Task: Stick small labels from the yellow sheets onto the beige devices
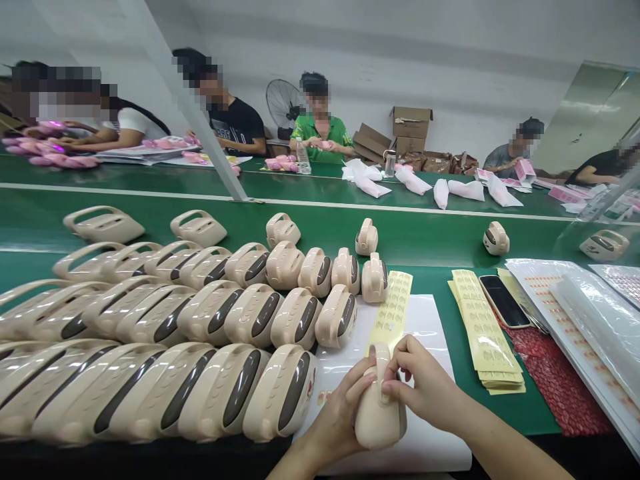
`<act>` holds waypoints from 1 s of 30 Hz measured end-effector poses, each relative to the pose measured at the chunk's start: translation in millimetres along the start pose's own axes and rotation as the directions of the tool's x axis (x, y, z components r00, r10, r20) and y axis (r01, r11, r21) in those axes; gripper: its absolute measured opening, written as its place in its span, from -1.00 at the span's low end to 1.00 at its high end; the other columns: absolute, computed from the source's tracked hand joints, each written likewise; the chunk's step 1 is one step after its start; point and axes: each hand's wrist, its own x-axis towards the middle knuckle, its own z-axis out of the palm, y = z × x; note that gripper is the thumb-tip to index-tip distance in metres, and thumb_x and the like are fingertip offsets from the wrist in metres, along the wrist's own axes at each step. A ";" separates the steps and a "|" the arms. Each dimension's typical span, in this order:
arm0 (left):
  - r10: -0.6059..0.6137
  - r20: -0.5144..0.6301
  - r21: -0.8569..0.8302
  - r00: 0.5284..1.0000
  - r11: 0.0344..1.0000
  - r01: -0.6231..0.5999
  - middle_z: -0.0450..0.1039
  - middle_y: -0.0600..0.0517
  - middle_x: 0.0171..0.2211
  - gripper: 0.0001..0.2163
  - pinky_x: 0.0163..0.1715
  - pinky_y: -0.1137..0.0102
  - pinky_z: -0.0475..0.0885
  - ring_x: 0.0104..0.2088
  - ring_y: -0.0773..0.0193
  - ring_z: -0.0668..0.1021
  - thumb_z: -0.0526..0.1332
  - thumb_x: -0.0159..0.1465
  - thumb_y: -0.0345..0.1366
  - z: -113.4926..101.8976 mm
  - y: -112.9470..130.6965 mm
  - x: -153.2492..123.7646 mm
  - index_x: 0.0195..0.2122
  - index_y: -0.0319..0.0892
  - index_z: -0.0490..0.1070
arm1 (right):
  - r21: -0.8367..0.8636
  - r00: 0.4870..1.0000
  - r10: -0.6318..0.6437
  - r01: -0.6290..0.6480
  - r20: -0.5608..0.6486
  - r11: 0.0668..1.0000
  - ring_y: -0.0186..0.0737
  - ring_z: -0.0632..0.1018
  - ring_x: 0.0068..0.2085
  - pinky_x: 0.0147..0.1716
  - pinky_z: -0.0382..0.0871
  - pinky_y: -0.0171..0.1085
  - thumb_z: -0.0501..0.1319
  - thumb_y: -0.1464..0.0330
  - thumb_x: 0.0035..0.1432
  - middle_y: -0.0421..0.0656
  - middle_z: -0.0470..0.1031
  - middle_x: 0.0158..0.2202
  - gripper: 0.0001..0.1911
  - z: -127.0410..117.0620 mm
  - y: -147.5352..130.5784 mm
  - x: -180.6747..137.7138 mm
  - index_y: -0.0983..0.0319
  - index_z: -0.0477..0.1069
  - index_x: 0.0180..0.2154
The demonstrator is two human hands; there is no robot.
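My left hand (pixel 345 407) is wrapped around the side of a beige plastic device with a carry handle (pixel 379 427), held over a white sheet (pixel 425 333). It looks like a small speaker, but the kind is not certain. At its handle, my right hand (pixel 420 380) has thumb and index finger pinched together; anything small between them is hidden. Just behind the held device lies a yellow strip of printed labels (pixel 395 300). To the left stand rows of matching beige devices (pixel 280 393) with dark oval panels.
On the right lie a stack of yellow label sheets (pixel 487 333), a phone (pixel 504 301), red bubble wrap (pixel 555 380) and plastic-covered sheets (pixel 590 320). More devices stand along the green belt (pixel 325 233). Several people work at the far bench (pixel 280 183).
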 end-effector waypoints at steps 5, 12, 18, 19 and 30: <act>0.006 0.000 0.020 1.000 1.000 -0.006 0.11 -0.27 0.10 -0.17 -0.04 0.07 0.34 0.12 -0.06 0.27 0.32 0.02 -0.26 0.6 -2.2 -3.0 0.20 -0.03 -0.21 | 0.033 0.994 -0.058 0.061 -0.098 0.998 -0.27 0.30 -0.36 -0.34 0.28 -0.24 0.16 0.51 -0.01 -0.20 0.16 -0.38 -0.88 11.3 11.6 -3.9 0.22 0.26 -0.51; -0.008 0.032 0.041 0.999 0.999 0.007 0.09 -0.28 0.13 -0.13 -0.04 0.06 0.35 0.12 -0.08 0.27 0.33 0.00 -0.26 -0.4 -1.9 -3.1 0.21 0.00 -0.26 | 0.071 0.991 -0.075 0.083 -0.107 0.994 -0.21 0.31 -0.26 -0.27 0.26 -0.20 0.22 0.44 -0.09 -0.15 0.18 -0.23 -0.68 20.0 25.0 -8.8 0.17 0.19 -0.24; 0.019 0.049 0.008 0.999 1.000 -0.020 0.13 -0.25 0.12 -0.10 -0.06 0.11 0.37 0.12 -0.08 0.28 0.36 -0.05 -0.31 -7.0 -0.6 0.8 0.21 0.03 -0.21 | 0.423 0.999 -0.032 0.037 -0.017 0.906 -0.28 0.28 -0.34 -0.32 0.23 -0.25 0.21 0.16 -0.07 -0.23 0.14 -0.33 -0.52 22.7 36.7 6.5 0.13 0.05 -0.15; 0.026 0.051 -0.014 0.998 1.000 -0.025 0.14 -0.24 0.12 -0.10 -0.06 0.11 0.36 0.12 -0.07 0.28 0.37 -0.06 -0.32 -7.2 1.3 1.9 0.21 0.05 -0.20 | 0.438 1.000 -0.010 0.020 -0.026 0.899 -0.28 0.26 -0.37 -0.34 0.22 -0.26 0.18 0.09 -0.03 -0.26 0.12 -0.39 -0.53 20.8 39.2 10.8 0.13 0.05 -0.16; -0.413 -0.012 -0.532 0.910 0.774 0.344 0.24 -0.15 0.13 -0.39 -0.09 0.11 0.40 0.03 -0.03 0.41 0.16 0.17 -0.15 36.3 0.5 26.2 0.21 -0.03 -0.07 | 0.279 0.995 0.098 -0.090 -0.016 0.956 -0.39 0.24 -0.61 -0.60 0.10 -0.37 0.14 -0.02 -0.05 -0.33 0.17 -0.65 -0.57 -63.9 57.5 27.4 0.20 0.15 -0.57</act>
